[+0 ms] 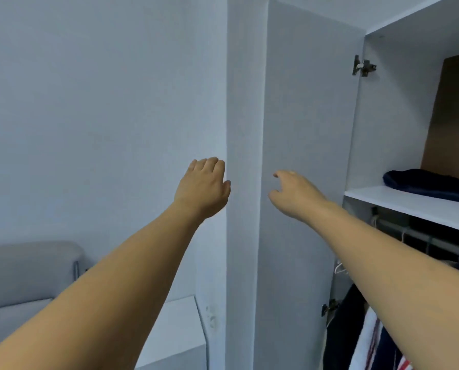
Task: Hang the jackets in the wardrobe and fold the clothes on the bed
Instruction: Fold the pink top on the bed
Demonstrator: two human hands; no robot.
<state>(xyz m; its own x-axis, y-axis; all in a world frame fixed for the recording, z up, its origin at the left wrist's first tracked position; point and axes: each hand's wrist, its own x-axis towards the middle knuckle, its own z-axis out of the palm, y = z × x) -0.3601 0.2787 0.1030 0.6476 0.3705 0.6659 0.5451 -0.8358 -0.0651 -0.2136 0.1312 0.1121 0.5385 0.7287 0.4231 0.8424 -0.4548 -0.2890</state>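
Observation:
The white wardrobe door (308,129) stands swung open in the middle of the view. My left hand (203,188) is raised beside the door's outer edge, fingers loosely curled, holding nothing. My right hand (292,192) reaches toward the door's inner face with fingers spread and relaxed, also holding nothing. Inside the wardrobe, clothes (356,332) in dark blue, white and striped fabric hang from a rail (420,236) at lower right. A folded dark blue garment (431,184) lies on the shelf (410,206) above the rail.
A grey upholstered bed headboard (28,268) sits at lower left. A white bedside cabinet (180,332) stands between it and the wardrobe. A pale wall (103,102) fills the left side. Door hinges (363,65) show on the wardrobe frame.

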